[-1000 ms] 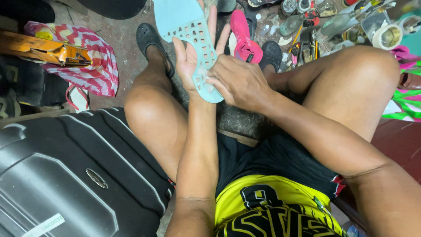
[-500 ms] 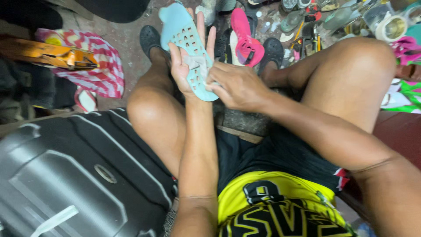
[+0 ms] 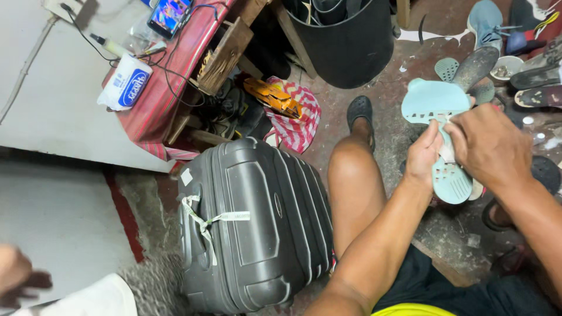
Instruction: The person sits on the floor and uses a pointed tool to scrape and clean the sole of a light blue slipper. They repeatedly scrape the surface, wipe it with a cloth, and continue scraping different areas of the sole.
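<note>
Here, seen from above, a blurred hand of another person (image 3: 17,275) shows at the lower left edge of the frame. At the upper left, a red tabletop (image 3: 170,76) carries a white packet (image 3: 124,82), a marker (image 3: 108,45), cables and a small lit screen (image 3: 170,14). Below it, in the lower middle, a dark grey hard-shell suitcase (image 3: 257,228) lies on the floor with a white strap tied round it. Above the suitcase, a red-and-white striped cloth (image 3: 298,123) sits on the floor with an orange object (image 3: 272,96) on it, and a black bucket (image 3: 345,41) stands at the top middle. Right of centre, the seated person's bare knee rises, its foot in a dark sandal (image 3: 360,111). At the middle right, the left hand (image 3: 424,155) has its grip closed on the left edge of a pale blue perforated shoe insole (image 3: 436,102), held above the floor between the knees. The right hand (image 3: 489,146) pinches the same insole from the right, fingers closed on its middle. Loose shoes and soles (image 3: 474,67) lie scattered across the upper right.
</note>
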